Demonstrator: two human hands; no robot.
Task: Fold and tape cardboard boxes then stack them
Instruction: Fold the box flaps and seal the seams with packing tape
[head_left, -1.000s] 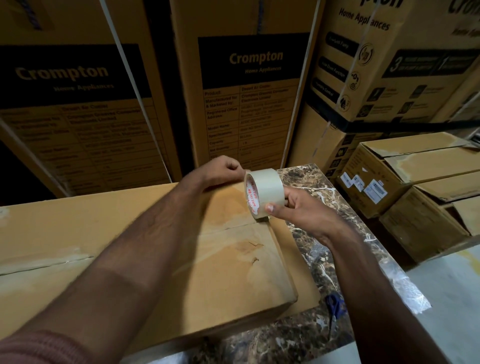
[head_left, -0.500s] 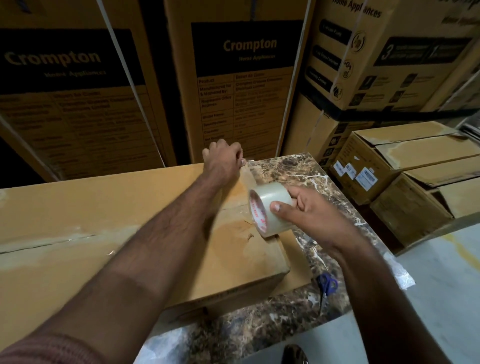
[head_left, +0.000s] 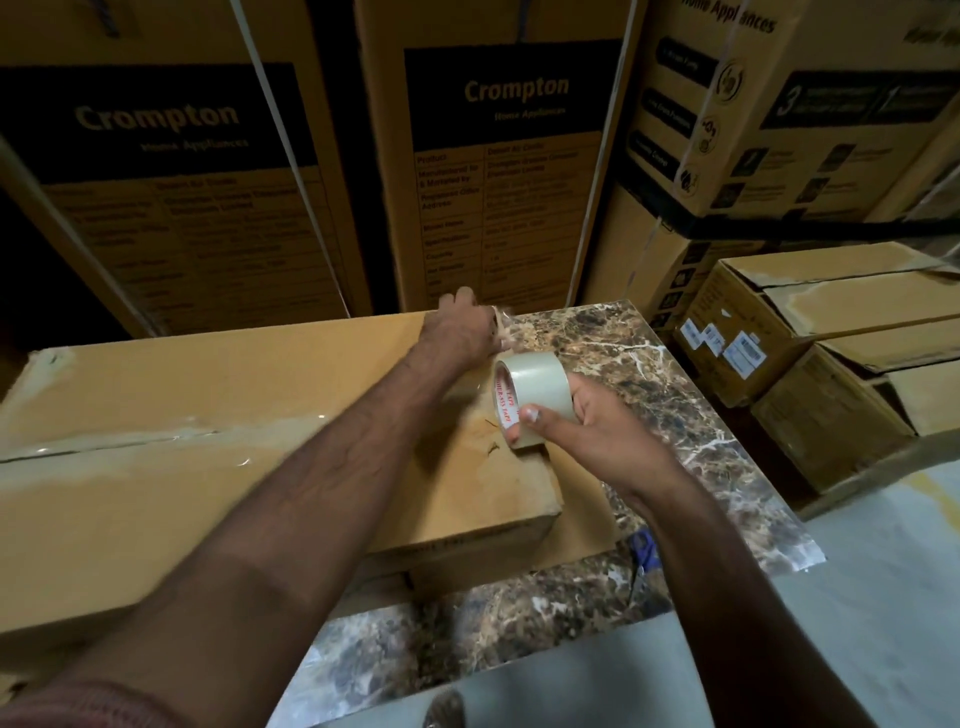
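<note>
A long brown cardboard box (head_left: 218, 467) lies on the marble table (head_left: 639, 364), its top seam covered with clear tape. My right hand (head_left: 602, 436) grips a roll of clear tape (head_left: 530, 397) just above the box's right end. My left hand (head_left: 460, 330) reaches to the far right corner of the box and pinches the loose end of the tape strip, which stretches from the roll to that corner.
Tall printed appliance cartons (head_left: 498, 171) stand right behind the table. Taped boxes (head_left: 810, 332) are stacked on the floor at the right. Blue-handled scissors (head_left: 641, 545) lie on the table by my right forearm. Flat cardboard (head_left: 582, 519) lies under the box.
My left hand has moved away from the roll toward the far corner of the box, drawing tape out. The roll in my right hand has dropped closer to the box top.
</note>
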